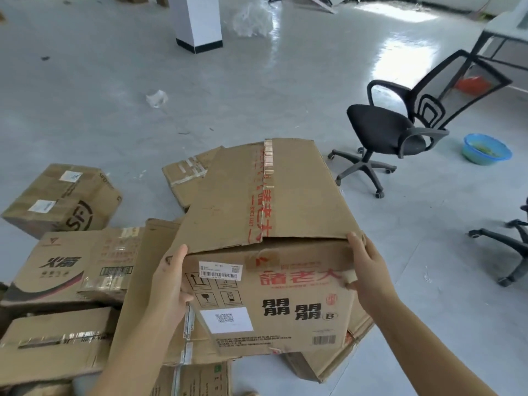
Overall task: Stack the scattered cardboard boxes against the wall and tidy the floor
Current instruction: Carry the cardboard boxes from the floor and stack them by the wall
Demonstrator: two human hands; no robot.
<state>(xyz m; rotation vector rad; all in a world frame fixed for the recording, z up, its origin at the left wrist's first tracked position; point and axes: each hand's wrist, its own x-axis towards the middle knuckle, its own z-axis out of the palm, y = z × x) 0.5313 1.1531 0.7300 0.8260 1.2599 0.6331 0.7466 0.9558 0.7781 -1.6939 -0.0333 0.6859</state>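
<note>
**Both hands gripping the big box**

You are clamping your left hand [168, 284] and right hand [364, 267] on opposite upper corners of the big box [271, 298], which is sitting over the pile of boxes [65, 281]. Farther out, an office chair [400, 132] and a blue basin [487, 148] are standing on the floor [114, 95].

Free room: bare grey floor [114, 104] ahead, open toward the white pillar [197, 21].
Obstacles: piled cardboard boxes [57, 281] crowding the left; SF-marked box [63, 195] beyond them; large box [271, 252] directly in front; black office chair [400, 132] and blue basin [485, 148] to the right.
</note>
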